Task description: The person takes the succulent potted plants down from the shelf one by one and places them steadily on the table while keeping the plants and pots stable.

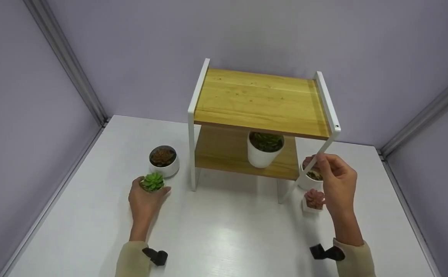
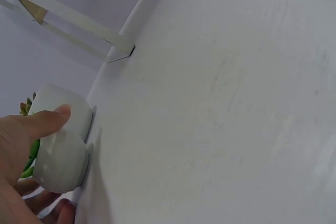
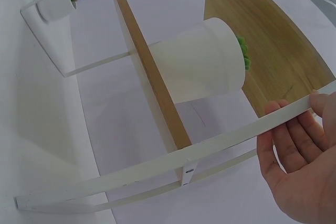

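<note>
My left hand point(image 1: 144, 200) is spread around a small white pot point(image 2: 62, 162) with a bright green succulent point(image 1: 153, 181); the pot stands on the table. The left wrist view shows the thumb along one side of it and bent fingers at the other, without a clear squeeze. With thumb and fingers, my right hand point(image 1: 338, 182) pinches the white front upright point(image 3: 231, 139) of a two-tier shelf with wooden boards point(image 1: 262, 102). On the lower board stands a white pot point(image 1: 261, 157) holding a green succulent, tilted with the shelf in the right wrist view.
Just behind my left hand is a round white pot point(image 1: 165, 169) with a brownish succulent. Right of the shelf stand another white pot point(image 1: 308, 182), partly behind the upright, and a small pot with a pink succulent point(image 1: 315, 198). Pale walls point(image 1: 131, 57) enclose the white table point(image 1: 220, 238).
</note>
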Tool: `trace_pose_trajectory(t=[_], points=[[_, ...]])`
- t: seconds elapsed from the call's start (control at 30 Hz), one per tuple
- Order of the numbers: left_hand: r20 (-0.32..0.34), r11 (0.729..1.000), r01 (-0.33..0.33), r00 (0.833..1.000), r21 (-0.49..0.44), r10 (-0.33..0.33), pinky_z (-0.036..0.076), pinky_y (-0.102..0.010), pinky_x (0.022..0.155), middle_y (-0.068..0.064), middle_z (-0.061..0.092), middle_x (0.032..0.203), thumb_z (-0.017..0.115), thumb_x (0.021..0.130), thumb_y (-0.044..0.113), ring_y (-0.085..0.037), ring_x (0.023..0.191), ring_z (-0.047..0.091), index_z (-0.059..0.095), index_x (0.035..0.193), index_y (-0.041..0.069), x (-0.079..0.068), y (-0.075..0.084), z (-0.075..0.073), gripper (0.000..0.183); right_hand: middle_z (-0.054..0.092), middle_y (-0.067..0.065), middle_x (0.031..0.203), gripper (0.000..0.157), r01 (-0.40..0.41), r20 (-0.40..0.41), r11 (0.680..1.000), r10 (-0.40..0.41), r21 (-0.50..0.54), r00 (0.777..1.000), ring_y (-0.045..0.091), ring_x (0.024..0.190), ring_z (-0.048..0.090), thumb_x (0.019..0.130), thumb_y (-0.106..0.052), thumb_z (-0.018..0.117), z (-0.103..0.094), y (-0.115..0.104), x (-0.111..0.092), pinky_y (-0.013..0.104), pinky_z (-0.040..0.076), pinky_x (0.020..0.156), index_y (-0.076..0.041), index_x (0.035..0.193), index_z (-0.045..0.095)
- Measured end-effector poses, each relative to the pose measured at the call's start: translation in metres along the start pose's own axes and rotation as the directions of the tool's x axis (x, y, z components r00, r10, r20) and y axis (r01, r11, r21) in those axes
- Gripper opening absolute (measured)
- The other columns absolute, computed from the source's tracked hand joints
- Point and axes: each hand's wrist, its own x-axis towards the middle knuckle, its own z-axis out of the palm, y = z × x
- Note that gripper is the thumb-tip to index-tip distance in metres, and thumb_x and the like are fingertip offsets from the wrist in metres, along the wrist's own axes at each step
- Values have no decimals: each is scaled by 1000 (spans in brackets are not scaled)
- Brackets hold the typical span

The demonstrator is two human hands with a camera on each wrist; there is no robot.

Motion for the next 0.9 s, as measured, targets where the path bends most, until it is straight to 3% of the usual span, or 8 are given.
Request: trace_pose_trajectory(t=[0.17, 0.3, 0.5, 0.67, 0.9], points=[[33, 994, 12, 999, 105, -16, 36, -62, 108, -34, 36, 145, 87, 72, 40, -51, 137, 30, 26, 150, -4, -6, 11, -11, 108, 75, 12, 92, 28, 15, 21, 997, -17, 75, 1000, 23, 89, 74, 97, -14, 61, 0, 0, 0, 27, 58, 86, 12, 105, 65], [27, 992, -2, 1000, 128, -1, 36, -65, 106, -35, 32, 146, 87, 71, 43, -51, 137, 27, 27, 150, -2, -12, 23, -19, 110, 76, 12, 92, 26, 36, 23, 994, -38, 100, 999, 21, 87, 75, 97, -11, 61, 0, -1, 0, 27, 58, 84, 13, 104, 65], [6, 992, -99, 995, 78, 99, 37, -64, 106, -29, 34, 147, 86, 72, 47, -45, 138, 29, 32, 149, 1, -20, 43, -29, 105, 77, 11, 94, 26, 30, -5, 996, -30, 79, 1000, 21, 89, 75, 95, -11, 64, 0, -2, -2, 26, 58, 84, 13, 106, 65], [-2, 981, -192, 981, 3, 192, 33, -59, 113, -22, 38, 147, 84, 74, 46, -39, 140, 35, 44, 140, 1, -26, 65, -34, 89, 76, 12, 103, 30, -8, -85, 999, 12, 38, 996, 21, 97, 72, 90, -15, 72, 2, -8, -4, 24, 57, 87, 8, 109, 66], [-5, 960, -273, 962, -56, 274, 40, -49, 110, -18, 45, 141, 83, 76, 45, -34, 135, 44, 57, 132, 0, -30, 95, -41, 77, 65, 11, 116, 43, -15, -172, 1000, 14, -6, 985, 19, 108, 65, 86, -13, 76, 5, -18, -10, 19, 53, 92, -2, 123, 59]])
